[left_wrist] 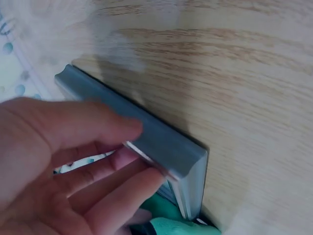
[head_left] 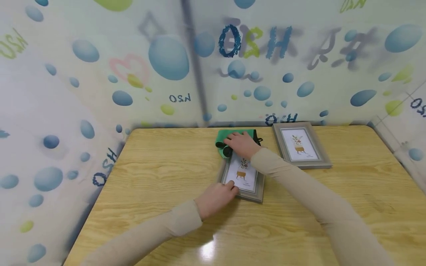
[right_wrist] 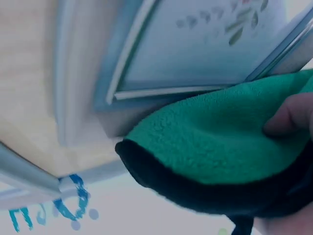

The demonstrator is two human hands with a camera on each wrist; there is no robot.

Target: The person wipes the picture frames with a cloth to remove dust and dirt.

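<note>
- The wall covering [head_left: 188, 87], printed with blue and green drops and lettering, rises directly behind the table's far edge.
- The wooden table [head_left: 159, 166] runs wide; wood grain stretches from its left edge to the nearer frame, with more below that frame and to the right of the farther one.
- The right sleeve [head_left: 299, 184] reaches across the table toward the cloth, passing just below the farther frame; the left sleeve [head_left: 153, 229] comes in from the lower left.
- The farther frame [head_left: 301, 146] lies to the right, its upper edge at the table's far edge, with a strip of wood between the two frames.
- The nearer frame [head_left: 242, 177] sits mid-table, slightly slanted, its upper end under the cloth; whether its lower edge is raised off the wood is hard to tell.
- The green cloth [head_left: 229, 133] covers that upper end, with black trim [right_wrist: 181, 186] along its border and a small loop at its right side.
- The left hand [head_left: 216, 199] grips the nearer frame's lower left rim between thumb and fingers.
- The right hand [head_left: 244, 145] pinches the cloth, thumb pressed into the green pile.
</note>
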